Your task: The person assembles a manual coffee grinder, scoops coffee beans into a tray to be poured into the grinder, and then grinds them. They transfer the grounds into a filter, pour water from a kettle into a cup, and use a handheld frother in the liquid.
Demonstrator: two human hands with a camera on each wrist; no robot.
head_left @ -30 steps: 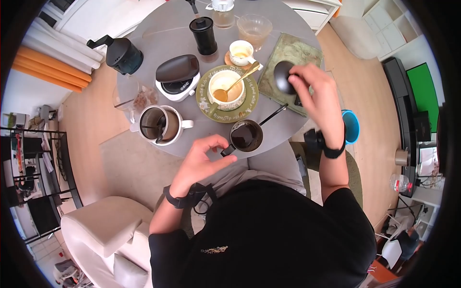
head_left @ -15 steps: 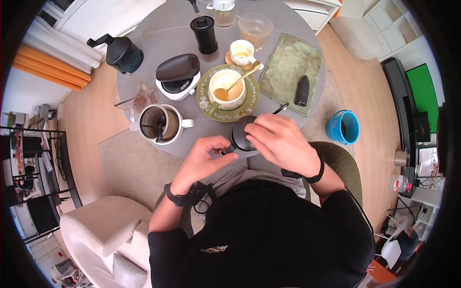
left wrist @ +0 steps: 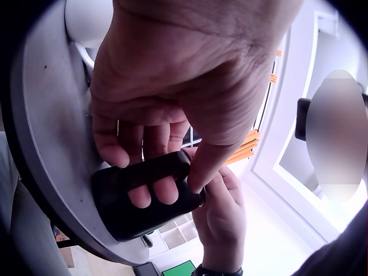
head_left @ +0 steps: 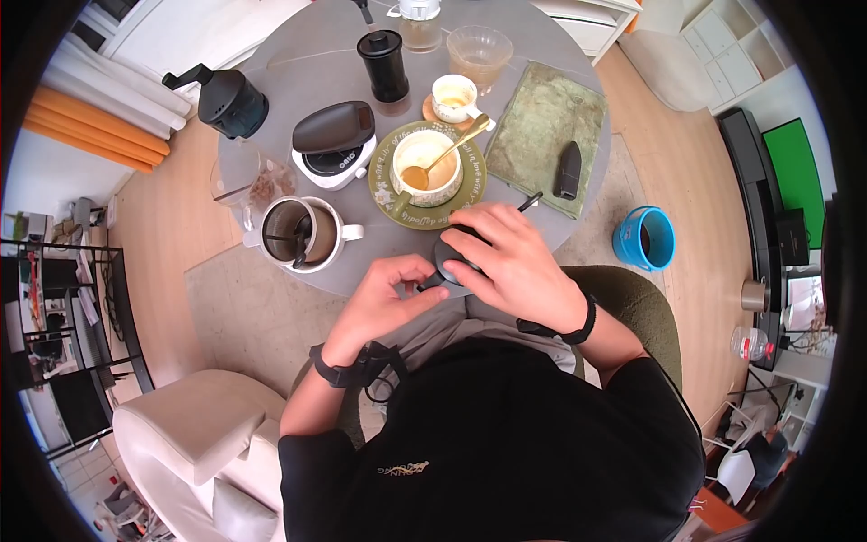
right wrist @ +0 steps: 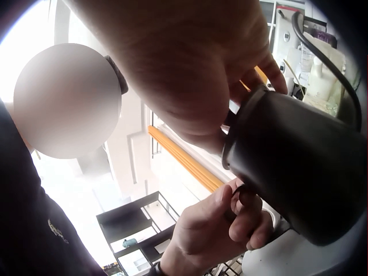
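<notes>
A black cylindrical pot [right wrist: 299,167] stands at the table's near edge. My left hand [head_left: 384,298] grips its side handle; in the left wrist view two fingers of the left hand [left wrist: 184,86] pass through the handle loop [left wrist: 155,169], the thumb against its top. Over the pot's mouth lies a dark domed lid [head_left: 449,259], largely covered by my right hand [head_left: 519,266], whose fingers hold it from above. The right wrist view has the right hand [right wrist: 195,75] at the rim and the left hand [right wrist: 215,227] below it.
Behind the pot, a green plate [head_left: 388,200] holds a patterned cup [head_left: 442,188] with a gold spoon. A white mug [head_left: 332,256], a scale [head_left: 339,170] and a black grinder [head_left: 384,68] stand around it. At right lie a green board [head_left: 542,126] and a blue bucket [head_left: 664,239].
My right hand has brought the domed lid from the green board to the pot, uncovering a dark pointed object on the board, and has then shifted slightly left. My left hand stays on the handle.
</notes>
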